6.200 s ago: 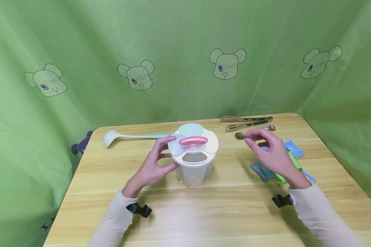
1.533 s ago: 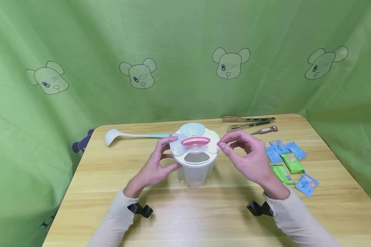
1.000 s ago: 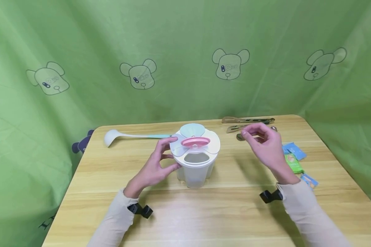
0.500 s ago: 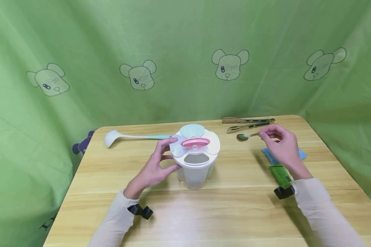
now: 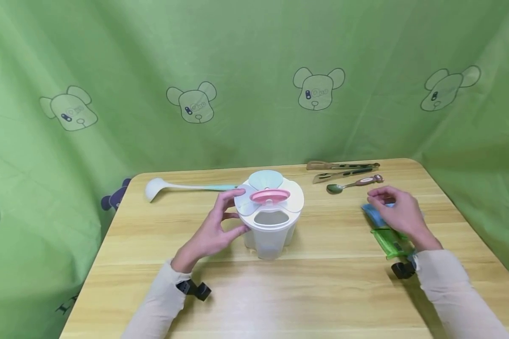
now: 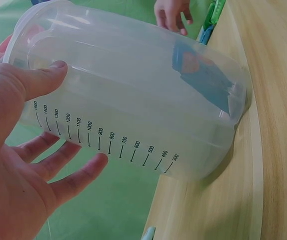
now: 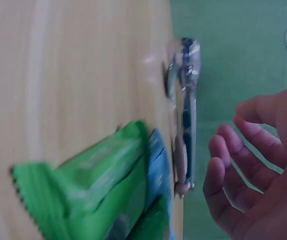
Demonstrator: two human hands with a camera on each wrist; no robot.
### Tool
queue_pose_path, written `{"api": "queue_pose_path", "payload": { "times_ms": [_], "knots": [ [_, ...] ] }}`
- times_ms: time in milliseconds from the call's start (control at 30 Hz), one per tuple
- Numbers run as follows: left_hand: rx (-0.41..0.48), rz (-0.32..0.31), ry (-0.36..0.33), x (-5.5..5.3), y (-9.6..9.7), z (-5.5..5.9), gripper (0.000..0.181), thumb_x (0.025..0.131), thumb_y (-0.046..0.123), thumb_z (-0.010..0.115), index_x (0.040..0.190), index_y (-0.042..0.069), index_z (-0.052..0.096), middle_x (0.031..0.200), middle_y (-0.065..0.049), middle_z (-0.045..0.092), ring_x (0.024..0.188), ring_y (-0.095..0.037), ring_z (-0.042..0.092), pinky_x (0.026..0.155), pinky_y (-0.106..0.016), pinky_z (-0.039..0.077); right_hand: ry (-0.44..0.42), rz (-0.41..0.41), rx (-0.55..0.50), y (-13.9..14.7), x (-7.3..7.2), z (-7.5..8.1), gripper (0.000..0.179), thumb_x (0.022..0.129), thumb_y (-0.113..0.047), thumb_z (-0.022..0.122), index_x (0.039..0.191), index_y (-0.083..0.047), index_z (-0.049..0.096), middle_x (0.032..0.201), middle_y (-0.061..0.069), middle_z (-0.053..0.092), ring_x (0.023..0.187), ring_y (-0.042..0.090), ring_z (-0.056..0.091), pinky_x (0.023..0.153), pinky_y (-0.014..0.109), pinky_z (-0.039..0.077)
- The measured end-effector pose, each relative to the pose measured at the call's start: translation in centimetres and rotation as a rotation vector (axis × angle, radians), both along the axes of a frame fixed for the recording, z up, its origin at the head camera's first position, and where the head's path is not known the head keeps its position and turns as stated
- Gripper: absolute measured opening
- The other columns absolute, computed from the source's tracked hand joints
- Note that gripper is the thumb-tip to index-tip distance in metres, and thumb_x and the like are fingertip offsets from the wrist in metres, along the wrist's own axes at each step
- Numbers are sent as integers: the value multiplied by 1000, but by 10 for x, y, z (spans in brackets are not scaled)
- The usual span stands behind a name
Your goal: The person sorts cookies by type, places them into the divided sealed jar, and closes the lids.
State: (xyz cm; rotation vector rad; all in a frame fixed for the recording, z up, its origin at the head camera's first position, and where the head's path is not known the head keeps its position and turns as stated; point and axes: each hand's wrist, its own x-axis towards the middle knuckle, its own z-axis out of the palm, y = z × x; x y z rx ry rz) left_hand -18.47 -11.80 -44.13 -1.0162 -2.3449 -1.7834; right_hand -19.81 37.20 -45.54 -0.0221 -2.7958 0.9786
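My left hand (image 5: 212, 226) grips a translucent pitcher (image 5: 268, 240) by its upper side, thumb on the wall and forefinger on the lid. The white, petal-shaped lid (image 5: 294, 197) has a raised pink flap (image 5: 271, 195) beside a hole at the front. Through the pitcher wall in the left wrist view, a blue packet (image 6: 201, 77) shows near the bottom, seemingly inside. My right hand (image 5: 400, 212) hovers over snack packets, fingers loosely bent and holding nothing. Under it lie blue packets (image 5: 372, 215) and green packets (image 5: 388, 242), partly hidden. The right wrist view shows a green packet (image 7: 93, 185) up close.
Behind the right hand lie a spoon (image 5: 335, 189) with a brown handle and a pair of tongs (image 5: 322, 177). A white ladle (image 5: 154, 187) with a mint handle lies back left. Green cloth (image 5: 254, 94) hangs beyond the wooden table (image 5: 254, 301).
My right hand has moved from beside the lid rightward, passing over the spoon, and down over the packets. The spoon is uncovered again. My left hand has stayed on the pitcher.
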Motion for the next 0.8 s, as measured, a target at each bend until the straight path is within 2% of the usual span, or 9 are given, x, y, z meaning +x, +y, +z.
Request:
{"api": "queue_pose_path", "payload": {
  "times_ms": [100, 200, 267, 333, 400, 467, 667, 800],
  "knots": [
    [6, 1, -5, 0, 0, 0, 86, 89, -6, 83, 160, 11, 37, 167, -18, 43, 143, -42, 57, 108, -45, 64, -1, 21, 55, 3, 0, -8, 27, 107, -27, 70, 122, -5, 75, 112, 18, 77, 92, 3, 64, 72, 10, 46],
    [9, -3, -4, 0, 0, -1, 86, 89, -6, 83, 160, 11, 37, 167, -19, 42, 143, -43, 57, 108, -49, 64, 6, 25, 109, 4, 0, -14, 25, 106, -22, 70, 121, -3, 74, 109, 18, 78, 95, 25, 70, 74, 19, 48],
    [8, -4, -3, 0, 0, -1, 86, 89, -5, 84, 160, 11, 37, 167, -19, 42, 142, -43, 58, 108, -49, 64, 3, 22, 134, 4, 1, -16, 25, 106, -21, 70, 122, -2, 74, 109, 20, 78, 99, 36, 72, 77, 31, 52],
    [7, -5, -2, 0, 1, -1, 86, 89, -5, 84, 160, 12, 37, 167, -19, 43, 142, -43, 58, 108, -48, 64, -7, 20, 137, 5, 1, -17, 27, 106, -21, 70, 123, 0, 73, 111, 23, 77, 103, 44, 72, 86, 49, 57],
    [5, -3, -2, -1, 1, 0, 86, 90, -5, 84, 160, 12, 37, 166, -19, 43, 142, -43, 58, 108, -47, 64, -22, 16, 141, 6, 2, -18, 29, 106, -21, 70, 125, 1, 72, 115, 27, 76, 107, 48, 71, 92, 64, 56],
    [3, -3, -6, -1, 1, 0, 86, 89, -5, 84, 160, 12, 37, 167, -18, 43, 142, -42, 58, 108, -46, 64, -37, 13, 150, 7, 3, -20, 32, 105, -20, 72, 128, 2, 71, 118, 30, 75, 109, 50, 70, 95, 70, 54],
    [-1, 0, -18, -1, 1, 0, 87, 89, -6, 84, 160, 13, 37, 166, -17, 44, 143, -40, 58, 109, -44, 63, -56, 5, 213, 8, 3, -25, 38, 100, -19, 76, 130, 3, 69, 120, 32, 75, 107, 51, 71, 82, 64, 59],
    [-1, 3, -17, 0, 0, -1, 87, 89, -6, 84, 160, 13, 37, 166, -17, 44, 143, -40, 58, 109, -42, 64, -76, -3, 227, 8, 1, -26, 44, 99, -20, 78, 134, 4, 66, 120, 32, 74, 105, 51, 71, 78, 62, 59]
  ]
}}
